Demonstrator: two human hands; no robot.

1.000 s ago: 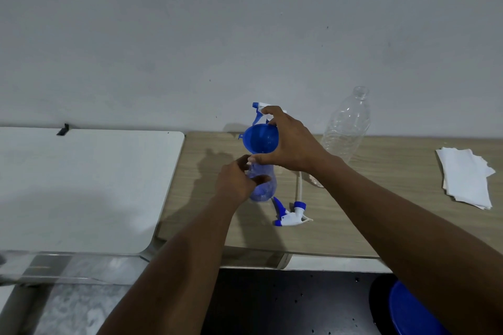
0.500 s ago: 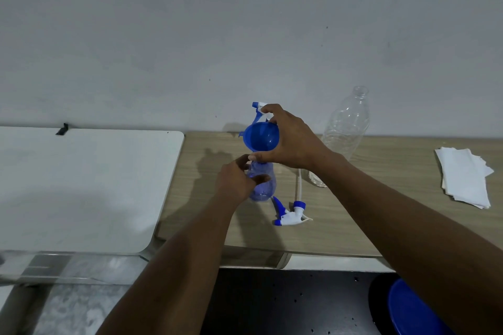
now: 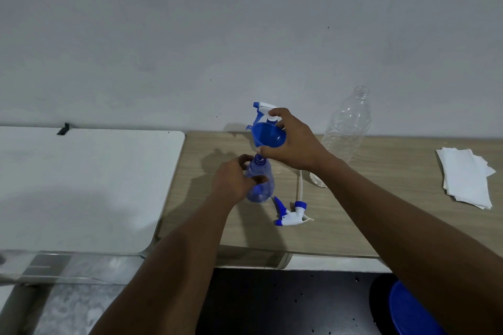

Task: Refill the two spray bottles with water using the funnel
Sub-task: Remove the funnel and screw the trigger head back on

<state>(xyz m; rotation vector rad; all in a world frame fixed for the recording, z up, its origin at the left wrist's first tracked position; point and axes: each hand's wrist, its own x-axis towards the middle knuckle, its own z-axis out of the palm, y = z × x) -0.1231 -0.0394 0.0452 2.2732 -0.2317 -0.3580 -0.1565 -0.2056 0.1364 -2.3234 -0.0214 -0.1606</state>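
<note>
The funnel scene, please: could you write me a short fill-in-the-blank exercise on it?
1. The right hand holds the blue ____ over the open bottle.
2. The ____ hand steadies that bottle.
3. The loose sprayer lies on the ____ table.
4. The clear bottle has no ____.

Missing: funnel; left; wooden; cap

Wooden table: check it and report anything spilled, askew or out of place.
No spill shows. The sprayer head lies on its side on the table, off its bottle, as refilling requires. The right hand holds the funnel tilted, its spout at the bottle mouth. The clear bottle looks empty, though water is needed.
</note>
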